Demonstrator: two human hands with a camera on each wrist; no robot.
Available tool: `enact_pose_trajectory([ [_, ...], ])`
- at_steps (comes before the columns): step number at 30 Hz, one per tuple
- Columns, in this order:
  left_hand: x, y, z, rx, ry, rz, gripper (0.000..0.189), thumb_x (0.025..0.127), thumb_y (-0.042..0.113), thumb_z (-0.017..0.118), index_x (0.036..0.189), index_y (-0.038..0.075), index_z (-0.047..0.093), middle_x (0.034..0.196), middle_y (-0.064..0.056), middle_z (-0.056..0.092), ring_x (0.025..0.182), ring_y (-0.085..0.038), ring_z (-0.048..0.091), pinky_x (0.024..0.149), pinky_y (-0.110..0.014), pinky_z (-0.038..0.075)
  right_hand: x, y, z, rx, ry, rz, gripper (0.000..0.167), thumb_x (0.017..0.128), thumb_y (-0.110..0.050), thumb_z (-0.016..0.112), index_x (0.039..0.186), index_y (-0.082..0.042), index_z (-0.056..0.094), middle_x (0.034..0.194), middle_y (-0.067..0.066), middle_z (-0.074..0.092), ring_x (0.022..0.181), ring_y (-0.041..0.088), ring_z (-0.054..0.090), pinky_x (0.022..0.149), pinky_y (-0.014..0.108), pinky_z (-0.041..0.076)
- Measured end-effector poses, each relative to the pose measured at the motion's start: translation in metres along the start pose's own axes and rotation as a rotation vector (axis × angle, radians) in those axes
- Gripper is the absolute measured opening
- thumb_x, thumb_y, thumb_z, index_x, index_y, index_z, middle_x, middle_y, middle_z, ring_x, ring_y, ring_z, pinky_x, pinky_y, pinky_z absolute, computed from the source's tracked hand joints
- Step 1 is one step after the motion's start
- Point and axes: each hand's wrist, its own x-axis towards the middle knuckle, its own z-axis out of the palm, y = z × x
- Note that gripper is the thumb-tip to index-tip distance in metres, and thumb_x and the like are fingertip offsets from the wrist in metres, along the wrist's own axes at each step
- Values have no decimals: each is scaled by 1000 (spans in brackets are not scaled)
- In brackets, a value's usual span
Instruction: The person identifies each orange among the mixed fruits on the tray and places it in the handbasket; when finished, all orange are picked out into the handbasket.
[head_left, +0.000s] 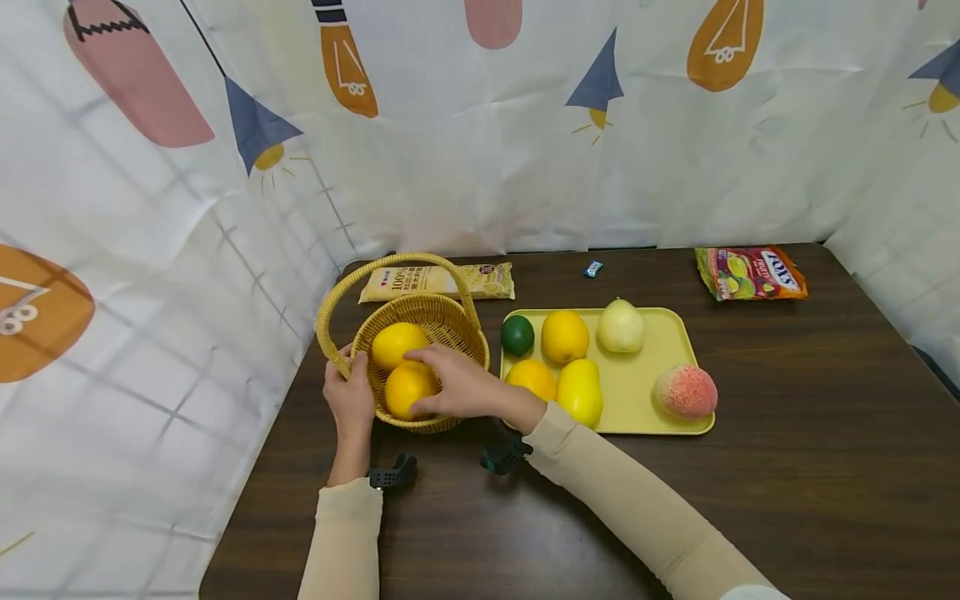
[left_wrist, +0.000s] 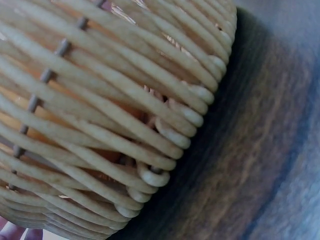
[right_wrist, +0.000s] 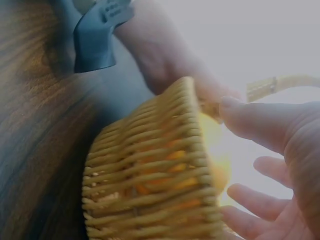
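My left hand [head_left: 351, 400] grips the left side of a wicker basket [head_left: 471, 346], where the arched handle meets the rim. Inside lie two yellow-orange fruits: an orange [head_left: 408, 390] in front and a yellow fruit [head_left: 397, 343] behind it. Reaching over the rim from the right, my right hand [head_left: 467, 385] has its thumb and fingers spread at the front orange. The right wrist view shows the right hand's fingers [right_wrist: 255, 200] apart, close to the rim. Basket weave fills the left wrist view, with orange fruit showing through the gaps.
Right of the basket, a yellow tray [head_left: 637, 400] bears a green fruit [head_left: 517, 335], oranges [head_left: 565, 337], a pale pear [head_left: 621, 326], a long yellow fruit [head_left: 580, 393] and a peach [head_left: 686, 391]. Behind are a snack packet [head_left: 487, 281], a small wrapped candy [head_left: 593, 269] and a candy bag [head_left: 752, 273].
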Motion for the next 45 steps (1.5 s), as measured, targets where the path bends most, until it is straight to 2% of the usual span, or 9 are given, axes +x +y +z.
enact_pose_trajectory([
  [4,1,1,0,3,1,20,26,98,25,54,86,3,51,126,-9,59,89,-16,48,79,-31,35,-14,-1,-10,38,60,-58,68,85,-35,75,143,-13,48,142,5,50,132,19,46,106,36,38],
  [8,2,2,1,9,-6,26,26,99,26,54,87,3,53,125,-10,58,89,-18,48,78,-32,35,-33,0,-22,121,121,-98,60,89,-33,73,141,-15,50,137,0,54,125,17,51,102,37,43],
  [13,2,1,0,12,-3,21,27,99,27,53,85,3,52,126,-9,58,89,-18,48,78,-32,35,-55,4,-40,218,183,-93,51,91,-30,70,138,-20,53,134,-6,55,118,11,52,95,39,47],
  [18,2,0,-2,6,0,14,28,99,26,53,89,0,53,124,-9,58,87,-18,46,78,-32,34,-69,15,-53,322,249,-72,44,91,-20,70,133,-14,58,134,2,57,116,20,55,95,46,48],
  [22,2,1,-2,0,6,7,29,99,28,54,103,-1,58,110,-8,56,78,-19,44,72,-32,34,-74,24,-59,346,276,-56,40,92,-20,69,131,-13,60,132,5,59,116,24,57,96,50,46],
  [27,3,1,-3,-9,8,-8,28,99,29,54,100,2,57,108,-3,55,76,-18,43,71,-31,33,-77,32,-71,358,319,-51,36,92,-20,69,127,-13,62,128,5,62,115,24,59,96,50,47],
  [29,3,1,-3,-8,5,-10,26,99,29,54,98,3,56,113,-3,56,77,-18,43,72,-31,33,-79,36,-77,355,351,-39,35,92,-18,69,126,-13,63,127,5,63,113,26,60,96,50,47],
  [38,1,1,-3,20,-9,-15,26,99,32,53,102,6,57,97,-1,53,65,-15,38,65,-30,32,-93,71,-104,359,484,33,38,93,-15,67,129,-8,60,129,11,61,118,30,55,99,51,44],
  [45,0,0,-4,37,-17,-9,28,99,31,52,106,5,59,89,-2,48,60,-14,35,61,-28,30,-107,97,-119,376,508,178,42,94,-19,66,133,-10,57,135,15,56,123,30,51,105,46,39],
])
